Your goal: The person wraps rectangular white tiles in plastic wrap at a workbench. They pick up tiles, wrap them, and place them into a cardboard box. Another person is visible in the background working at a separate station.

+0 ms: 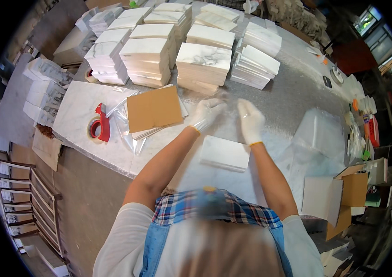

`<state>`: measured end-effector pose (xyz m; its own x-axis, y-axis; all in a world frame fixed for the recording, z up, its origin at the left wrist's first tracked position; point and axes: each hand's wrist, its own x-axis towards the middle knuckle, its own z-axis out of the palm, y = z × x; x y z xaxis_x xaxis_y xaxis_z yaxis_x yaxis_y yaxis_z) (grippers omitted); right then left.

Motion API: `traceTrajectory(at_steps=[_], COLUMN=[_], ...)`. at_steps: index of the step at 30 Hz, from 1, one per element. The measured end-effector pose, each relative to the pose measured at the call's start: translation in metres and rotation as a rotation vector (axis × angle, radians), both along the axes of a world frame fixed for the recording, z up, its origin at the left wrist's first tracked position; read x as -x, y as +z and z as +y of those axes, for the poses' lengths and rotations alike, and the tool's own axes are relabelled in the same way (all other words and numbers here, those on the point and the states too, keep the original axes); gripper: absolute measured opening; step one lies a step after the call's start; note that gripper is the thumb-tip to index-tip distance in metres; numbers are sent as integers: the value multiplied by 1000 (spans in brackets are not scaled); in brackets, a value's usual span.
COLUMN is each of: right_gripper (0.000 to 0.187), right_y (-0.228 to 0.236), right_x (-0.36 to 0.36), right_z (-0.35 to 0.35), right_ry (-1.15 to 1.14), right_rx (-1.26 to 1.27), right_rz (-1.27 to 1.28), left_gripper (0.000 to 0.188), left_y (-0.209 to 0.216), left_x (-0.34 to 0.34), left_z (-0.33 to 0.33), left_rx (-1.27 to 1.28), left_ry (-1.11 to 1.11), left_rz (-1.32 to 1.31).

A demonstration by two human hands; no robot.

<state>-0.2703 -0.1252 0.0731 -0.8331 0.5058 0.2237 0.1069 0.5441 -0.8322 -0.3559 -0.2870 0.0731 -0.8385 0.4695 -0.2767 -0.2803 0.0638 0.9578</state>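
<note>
A clear plastic bag (227, 104) is stretched between both gloved hands, left hand (206, 113) and right hand (250, 121) each pinching an edge. Just below the fingertips lies a white marble tile (225, 153); marble tile stacks (203, 67) stand beyond them.

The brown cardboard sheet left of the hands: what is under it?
The cardboard sheet lies on clear plastic bags and thin white sheets showing at its edges; whatever sits beneath its middle is covered.

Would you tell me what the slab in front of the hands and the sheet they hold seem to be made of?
The slab looks like polished white marble, going by its faint grey veining and thick edge. The sheet between the left hand and right hand seems thin clear plastic: see-through, glinting.
</note>
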Motion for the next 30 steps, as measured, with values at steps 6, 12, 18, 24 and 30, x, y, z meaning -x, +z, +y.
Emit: traceTrajectory(at_steps=[6,12,18,24,30], right_gripper=[21,13,13,25,26], right_y=[97,92,100,23,1], right_x=[-58,-191,-249,-254,-224], right_z=[-13,-22,-55,-60,-55], right_ry=[-7,293,683,721,963], right_rx=[522,676,591,186,-59], right_rz=[303,293,-251,-398,-551], left_gripper=[25,40,40,30,44], left_y=[74,123,80,14,-12], left_x=[-45,-116,-175,-193,-198], left_z=[-24,-90,-138,-126,-111], left_rx=[-257,-207,271,630,591], left_ry=[4,-218,-668,-1009,-1302], left_rz=[182,297,1153,1548,1204])
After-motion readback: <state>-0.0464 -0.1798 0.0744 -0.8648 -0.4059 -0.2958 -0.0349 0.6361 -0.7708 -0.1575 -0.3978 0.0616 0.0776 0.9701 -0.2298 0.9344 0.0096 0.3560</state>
